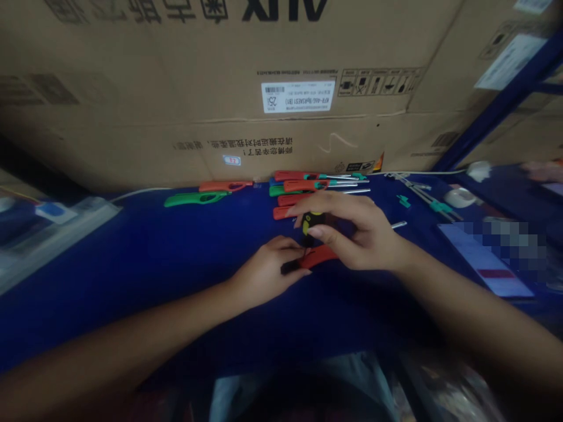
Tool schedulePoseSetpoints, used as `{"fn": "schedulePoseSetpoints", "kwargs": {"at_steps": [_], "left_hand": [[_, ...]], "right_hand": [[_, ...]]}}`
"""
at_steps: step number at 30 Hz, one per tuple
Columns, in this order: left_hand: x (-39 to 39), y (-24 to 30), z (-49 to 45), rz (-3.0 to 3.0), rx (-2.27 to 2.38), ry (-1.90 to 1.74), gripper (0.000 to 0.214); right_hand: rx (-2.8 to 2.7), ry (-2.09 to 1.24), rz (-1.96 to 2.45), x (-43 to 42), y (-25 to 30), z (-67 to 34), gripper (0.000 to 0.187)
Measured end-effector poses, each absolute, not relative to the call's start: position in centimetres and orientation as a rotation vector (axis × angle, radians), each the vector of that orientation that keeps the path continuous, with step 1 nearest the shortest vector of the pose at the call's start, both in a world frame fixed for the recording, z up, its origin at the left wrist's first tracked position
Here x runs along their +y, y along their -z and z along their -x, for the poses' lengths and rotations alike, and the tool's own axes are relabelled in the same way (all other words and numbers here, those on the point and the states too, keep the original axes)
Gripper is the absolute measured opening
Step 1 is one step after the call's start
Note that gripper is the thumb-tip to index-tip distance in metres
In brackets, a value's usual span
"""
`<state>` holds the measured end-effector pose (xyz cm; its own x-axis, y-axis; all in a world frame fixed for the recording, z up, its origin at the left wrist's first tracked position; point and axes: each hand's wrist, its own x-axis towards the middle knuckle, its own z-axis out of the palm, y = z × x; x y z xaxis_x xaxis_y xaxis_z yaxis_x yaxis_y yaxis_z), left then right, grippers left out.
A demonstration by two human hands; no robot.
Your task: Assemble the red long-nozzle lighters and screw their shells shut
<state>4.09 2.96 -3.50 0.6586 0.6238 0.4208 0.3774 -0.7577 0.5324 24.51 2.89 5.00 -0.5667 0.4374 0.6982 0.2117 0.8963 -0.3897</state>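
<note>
My left hand (266, 272) is closed on a red stick lighter (321, 255), with the dark end of it between thumb and fingers. My right hand (363, 231) grips a short black and yellow screwdriver (314, 219), held upright with its tip down at the lighter near my left fingertips. Whether the tip sits in a screw I cannot make out. Part of the lighter runs under my right hand and is hidden. Just beyond lie several red and green stick lighters (301, 186) with metal tubes, side by side and pointing right.
Further left lie a green lighter handle (193, 200) and a red one (215, 186). Loose metal tubes (417, 190), a small teal piece (403, 201), a white roll (460, 197) and a lit phone screen (484, 261) are on the right. A cardboard box (176, 88) walls the back.
</note>
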Motion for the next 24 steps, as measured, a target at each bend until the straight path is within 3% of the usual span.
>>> {"fn": "schedulePoseSetpoints", "kwargs": {"at_steps": [5,12,18,21,24], "left_hand": [[3.10,3.53,-4.06,-2.483,0.774,-0.838,0.024],[3.00,3.40,-4.08,-2.500,0.781,-0.856,0.025],[3.02,3.54,-4.15,-2.474,0.772,-0.856,0.021],[2.98,3.43,-4.18,-2.466,0.775,-0.850,0.019],[2.93,3.41,-4.19,-2.462,0.786,-0.867,0.018]], "right_hand": [[-2.136,0.009,0.501,3.00,-5.05,-24.53,0.022],[-2.194,-0.365,0.397,2.64,-5.78,-24.71,0.032],[-2.106,-0.174,0.426,2.77,-5.49,-24.66,0.016],[-2.114,-0.078,0.434,2.57,-5.65,-24.67,0.017],[-2.182,-0.202,0.431,2.33,-5.94,-24.78,0.026]]}}
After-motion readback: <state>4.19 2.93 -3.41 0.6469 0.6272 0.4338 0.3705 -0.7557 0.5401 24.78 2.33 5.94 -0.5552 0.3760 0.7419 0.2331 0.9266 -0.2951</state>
